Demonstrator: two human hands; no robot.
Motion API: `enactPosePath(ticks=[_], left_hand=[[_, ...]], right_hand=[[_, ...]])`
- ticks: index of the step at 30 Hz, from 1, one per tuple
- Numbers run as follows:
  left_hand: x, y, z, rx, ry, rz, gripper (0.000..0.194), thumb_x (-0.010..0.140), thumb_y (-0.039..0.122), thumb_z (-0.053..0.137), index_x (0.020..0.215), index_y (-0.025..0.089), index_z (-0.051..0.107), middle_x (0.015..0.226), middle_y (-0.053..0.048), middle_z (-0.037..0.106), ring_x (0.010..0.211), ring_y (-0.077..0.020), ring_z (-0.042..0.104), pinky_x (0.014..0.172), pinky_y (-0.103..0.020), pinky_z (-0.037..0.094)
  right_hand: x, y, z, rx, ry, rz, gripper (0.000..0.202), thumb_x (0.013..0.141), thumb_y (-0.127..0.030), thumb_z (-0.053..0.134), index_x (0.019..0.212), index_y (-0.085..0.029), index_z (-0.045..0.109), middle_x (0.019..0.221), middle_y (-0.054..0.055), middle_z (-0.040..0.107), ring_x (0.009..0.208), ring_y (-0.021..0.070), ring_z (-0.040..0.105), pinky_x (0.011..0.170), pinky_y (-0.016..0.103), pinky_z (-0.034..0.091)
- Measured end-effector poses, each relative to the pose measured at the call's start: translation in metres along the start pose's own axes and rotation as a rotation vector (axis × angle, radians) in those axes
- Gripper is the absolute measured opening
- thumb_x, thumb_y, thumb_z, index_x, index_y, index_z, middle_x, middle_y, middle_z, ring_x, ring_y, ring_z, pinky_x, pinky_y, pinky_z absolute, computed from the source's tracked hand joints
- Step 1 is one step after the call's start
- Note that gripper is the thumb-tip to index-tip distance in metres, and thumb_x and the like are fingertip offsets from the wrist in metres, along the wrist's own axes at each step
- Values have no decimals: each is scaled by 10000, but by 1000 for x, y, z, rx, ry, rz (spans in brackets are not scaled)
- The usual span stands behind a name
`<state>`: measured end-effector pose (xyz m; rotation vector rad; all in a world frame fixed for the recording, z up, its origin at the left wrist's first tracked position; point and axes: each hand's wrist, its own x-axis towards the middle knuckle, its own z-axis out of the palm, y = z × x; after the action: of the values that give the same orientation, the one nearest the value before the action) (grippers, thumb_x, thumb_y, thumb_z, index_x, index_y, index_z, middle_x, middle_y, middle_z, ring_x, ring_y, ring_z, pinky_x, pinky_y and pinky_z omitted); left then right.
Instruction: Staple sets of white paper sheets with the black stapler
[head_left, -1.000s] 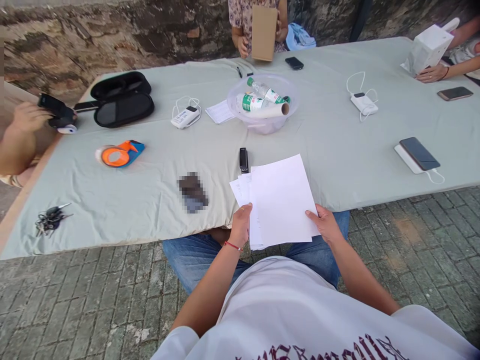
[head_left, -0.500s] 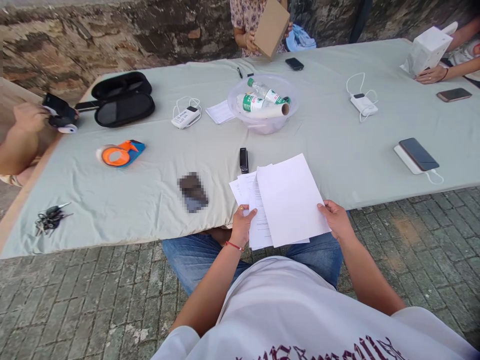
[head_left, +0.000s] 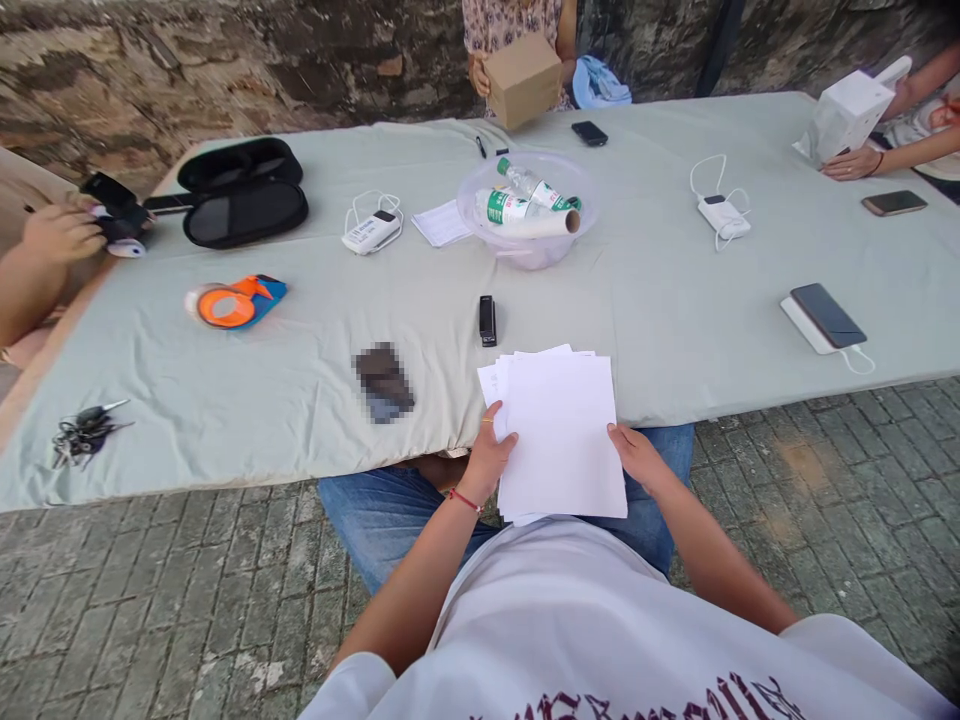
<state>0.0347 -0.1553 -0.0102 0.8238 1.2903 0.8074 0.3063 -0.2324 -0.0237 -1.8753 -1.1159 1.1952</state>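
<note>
A loose stack of white paper sheets [head_left: 562,440] lies over the table's near edge and above my lap, with a blank sheet on top. Sheets beneath stick out unevenly at the upper left. My left hand [head_left: 491,450] grips the stack's left side, thumb on top. On the right side, my right hand [head_left: 637,455] pinches the edge, its other fingers hidden under the paper. Just beyond the stack lies a small black device [head_left: 487,320]. A pixelated dark phone-like object [head_left: 384,382] rests left of it.
A clear basin [head_left: 469,225] with bottles and a paper roll stands mid-table. Around it lie an orange tape dispenser [head_left: 234,303], keys [head_left: 86,432], a black case [head_left: 247,212], power banks [head_left: 371,230] and phones. Co-workers at the far side and both ends hold a cardboard box [head_left: 525,82] and other items.
My right hand has moved left and brought the top sheet over the other sheets, straightened. Across the table, a person's cardboard box has been lowered and turned.
</note>
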Motion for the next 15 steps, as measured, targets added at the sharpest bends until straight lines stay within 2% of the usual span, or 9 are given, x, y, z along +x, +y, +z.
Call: enactPosePath(ticks=[3, 6, 8, 11, 13, 15], left_hand=[[-8, 2, -4, -15, -41, -22, 849, 688, 249, 803, 1439, 277, 408, 1356, -95, 584, 1209, -256, 575, 995, -369, 465], [-11, 9, -10, -137, 35, -58, 943, 748, 358, 770, 1518, 296, 231, 1147, -81, 683, 999, -229, 672, 865, -368, 526], [-11, 15, -14, -209, 128, -68, 912, 774, 395, 742, 1505, 310, 203, 1001, -42, 704, 848, -196, 693, 765, -345, 542], [-12, 17, -18, -256, 247, -87, 645, 776, 437, 729, 1316, 256, 425, 899, -18, 692, 738, -155, 684, 659, -281, 525], [-14, 12, -17, -245, 218, -136, 482, 770, 507, 714, 1107, 209, 541, 851, -27, 691, 695, -154, 675, 600, -263, 504], [-18, 3, -12, -237, 125, -200, 467, 751, 568, 710, 996, 189, 590, 857, -54, 709, 718, -187, 686, 598, -293, 514]], right_hand=[[-4, -6, 12, -24, -55, -3, 366, 923, -515, 449, 1001, -234, 670, 1007, 58, 727, 1075, 267, 624, 979, 414, 450], [-4, -9, 9, -17, -109, -22, 341, 911, -483, 475, 1008, -238, 691, 1040, 54, 731, 1102, 277, 618, 1011, 435, 438], [-3, -10, 0, 25, -131, -8, 338, 892, -494, 512, 1013, -249, 711, 1057, 48, 739, 1107, 290, 621, 1012, 449, 448], [-1, -11, -12, 132, -215, 25, 369, 870, -530, 558, 1063, -261, 720, 1098, 37, 740, 1107, 293, 631, 1008, 463, 464], [1, -14, -15, 182, -270, 52, 387, 857, -555, 585, 1080, -269, 720, 1107, 34, 740, 1117, 290, 633, 1008, 464, 471], [4, -17, -13, 192, -268, 92, 396, 840, -577, 611, 1068, -273, 720, 1091, 38, 744, 1121, 290, 637, 1000, 460, 481]])
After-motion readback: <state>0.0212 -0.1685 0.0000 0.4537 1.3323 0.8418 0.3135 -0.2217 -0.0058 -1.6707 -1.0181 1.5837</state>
